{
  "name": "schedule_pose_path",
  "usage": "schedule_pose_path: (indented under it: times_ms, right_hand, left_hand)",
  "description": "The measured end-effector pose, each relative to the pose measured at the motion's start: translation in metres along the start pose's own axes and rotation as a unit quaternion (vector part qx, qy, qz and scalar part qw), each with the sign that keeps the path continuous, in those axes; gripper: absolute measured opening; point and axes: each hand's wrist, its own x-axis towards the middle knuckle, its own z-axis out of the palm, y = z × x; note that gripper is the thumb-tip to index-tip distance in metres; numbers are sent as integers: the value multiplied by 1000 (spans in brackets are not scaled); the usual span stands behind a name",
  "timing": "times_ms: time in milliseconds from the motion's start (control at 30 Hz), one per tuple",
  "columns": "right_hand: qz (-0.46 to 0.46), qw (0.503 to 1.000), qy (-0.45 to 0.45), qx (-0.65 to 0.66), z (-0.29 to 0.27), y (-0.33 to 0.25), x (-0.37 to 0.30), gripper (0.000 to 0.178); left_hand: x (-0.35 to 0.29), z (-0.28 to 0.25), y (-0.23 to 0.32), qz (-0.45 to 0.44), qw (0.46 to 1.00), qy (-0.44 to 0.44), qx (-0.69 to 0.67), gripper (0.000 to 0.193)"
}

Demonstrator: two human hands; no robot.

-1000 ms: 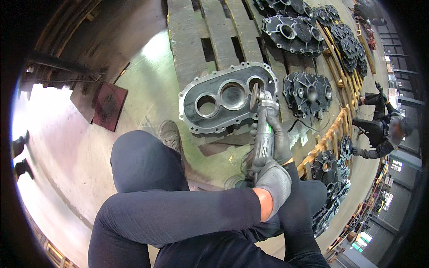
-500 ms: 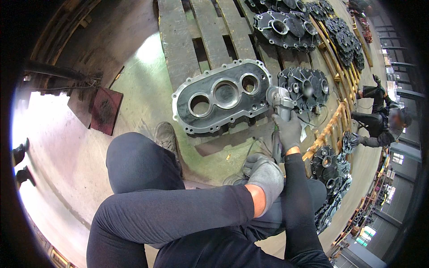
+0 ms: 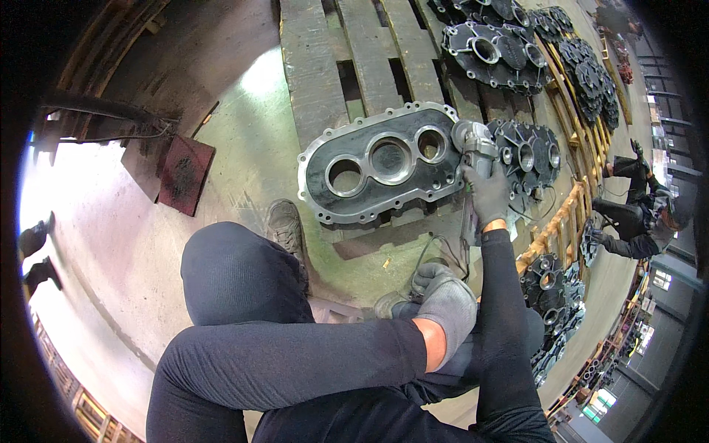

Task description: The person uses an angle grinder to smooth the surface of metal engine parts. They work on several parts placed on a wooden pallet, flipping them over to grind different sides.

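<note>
My right hand (image 3: 489, 193), in a grey glove, is wrapped round an angle grinder (image 3: 480, 148). The grinder's disc end is at the right rim of a large cast metal housing (image 3: 399, 190); whether it touches cannot be told. This oblong, dark-faced housing has a bright machined rim with bolt holes and three large round bores. It lies across the near end of a wooden pallet (image 3: 317, 70). My left hand (image 3: 445, 299), gloved in grey, is closed with curled fingers over my right leg. What it holds, if anything, is hidden. A dark cord (image 3: 421, 255) loops just beyond it.
More dark castings (image 3: 526, 155) lie right of the housing, with others (image 3: 495, 55) behind. Stacked castings (image 3: 550, 295) stand at lower right beside wooden slats (image 3: 550, 225). A co-worker (image 3: 650, 214) is at far right. A reddish plate (image 3: 185, 175) lies on the floor at left.
The view has shifted, so the scene sits further right. My left hand has come away from the grinder's rear end, nearer to me. My right hand keeps the grinder at the housing's right rim.
</note>
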Motion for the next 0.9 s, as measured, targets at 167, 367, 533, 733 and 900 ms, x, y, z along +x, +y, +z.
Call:
schedule_pose_path:
  times_ms: [167, 367, 533, 733, 900]
  right_hand:
    - [-38, 999, 14, -22, 8, -22, 11, 86]
    - [-67, 998, -12, -9, 13, -56, 7, 84]
    - [-85, 996, -31, -3, 27, -69, 1, 84]
    - [-125, 991, -13, -36, 42, -84, -21, 80]
    - [-131, 986, -84, 58, 49, -100, -33, 82]
  left_hand:
    - [7, 3, -1, 0, 1000, -2, 3, 40]
    - [2, 8, 4, -38, 997, 71, -8, 32]
    - [5, 8, 9, -58, 996, 64, 16, 28]
    - [-9, 6, 12, -75, 994, 72, 15, 43]
    - [-13, 16, 24, -101, 978, 179, 18, 33]
